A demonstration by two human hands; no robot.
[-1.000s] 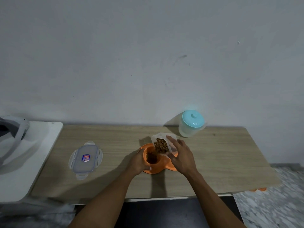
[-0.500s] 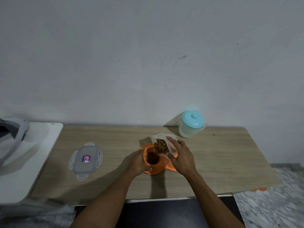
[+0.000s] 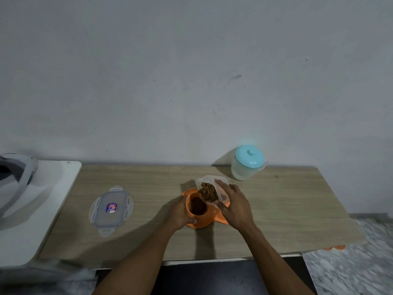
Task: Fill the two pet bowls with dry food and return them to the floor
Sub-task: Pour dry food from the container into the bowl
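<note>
Left hand (image 3: pixel 179 213) grips the bowl (image 3: pixel 199 224) steady; right hand (image 3: pixel 236 207), wrapped round the tub (image 3: pixel 207 180), should tip slowly so kibble (image 3: pixel 208 191) lands inside.

A small blue-and-red sticker (image 3: pixel 111 208) is sitting at the centre of the clear clip-lock lid (image 3: pixel 119 211), which is lying on the wooden table (image 3: pixel 148 186). Its lettering is showing too small and blurred to read. No other text is appearing.
</note>
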